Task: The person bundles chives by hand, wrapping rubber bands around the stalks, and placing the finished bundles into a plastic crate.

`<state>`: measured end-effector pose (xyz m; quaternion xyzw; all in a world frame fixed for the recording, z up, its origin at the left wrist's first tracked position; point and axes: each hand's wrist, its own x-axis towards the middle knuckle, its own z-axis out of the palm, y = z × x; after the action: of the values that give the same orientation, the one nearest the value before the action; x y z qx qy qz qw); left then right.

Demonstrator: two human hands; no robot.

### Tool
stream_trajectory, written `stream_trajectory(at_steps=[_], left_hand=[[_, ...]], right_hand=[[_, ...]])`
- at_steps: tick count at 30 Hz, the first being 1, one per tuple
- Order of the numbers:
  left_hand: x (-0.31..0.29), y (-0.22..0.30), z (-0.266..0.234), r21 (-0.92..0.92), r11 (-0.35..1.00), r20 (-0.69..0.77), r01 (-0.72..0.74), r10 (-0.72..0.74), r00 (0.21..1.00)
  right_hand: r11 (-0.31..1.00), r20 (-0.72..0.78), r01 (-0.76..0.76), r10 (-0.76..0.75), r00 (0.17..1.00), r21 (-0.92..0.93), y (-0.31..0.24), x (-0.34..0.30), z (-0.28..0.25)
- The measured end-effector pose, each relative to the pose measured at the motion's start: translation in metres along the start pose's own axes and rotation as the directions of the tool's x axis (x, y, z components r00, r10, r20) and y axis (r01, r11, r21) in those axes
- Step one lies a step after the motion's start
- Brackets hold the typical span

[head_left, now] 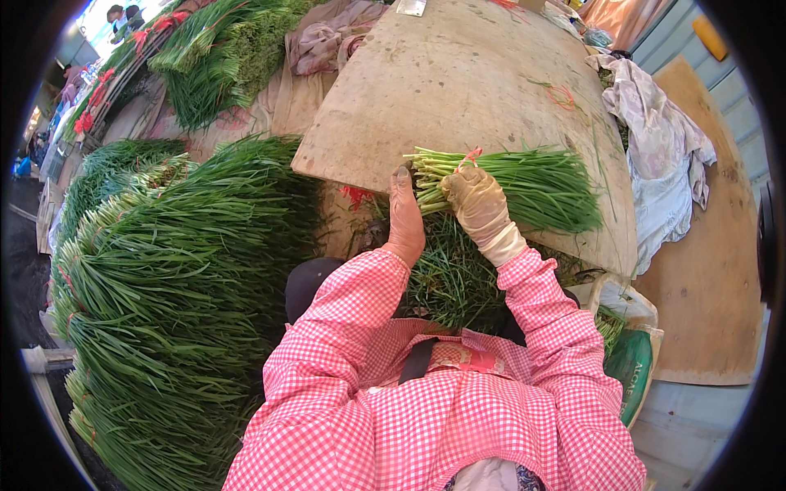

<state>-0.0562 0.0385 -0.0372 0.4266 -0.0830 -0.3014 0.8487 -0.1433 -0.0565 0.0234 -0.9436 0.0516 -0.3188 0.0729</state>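
Left hand (403,217): flat, upright, fingers straight, at the pale stem ends (421,158) of the bunch (553,192).
Right hand (476,200): in a thin, wrinkled glove (494,229), clamped round the stems by the red tie (472,155).
Bunch: slender green leaves fanning over the board (458,74).
Board: flat, speckled wood.
Pile (188,286): long, drooping leaves, at left.
Sleeves (344,307): checked cloth.

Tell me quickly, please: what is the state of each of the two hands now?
Left hand: open, upright against the stem ends of the bunch.
Right hand: gloved, closed on the bunch, beside its red tie.
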Motion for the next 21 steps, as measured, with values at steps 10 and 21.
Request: stream_trajectory(at_steps=[10,21], left_hand=[[-0.007,0.003,0.009,0.121,0.988,0.013,-0.100,0.099,0.995],[-0.003,0.001,0.008,-0.027,1.000,-0.003,0.001,-0.001,1.000]], right_hand=[[0.995,0.036,0.035,-0.032,0.999,-0.094,-0.029,0.006,0.010],[0.989,0.027,-0.140,0.138,0.990,0.053,-0.013,0.011,-0.004]])
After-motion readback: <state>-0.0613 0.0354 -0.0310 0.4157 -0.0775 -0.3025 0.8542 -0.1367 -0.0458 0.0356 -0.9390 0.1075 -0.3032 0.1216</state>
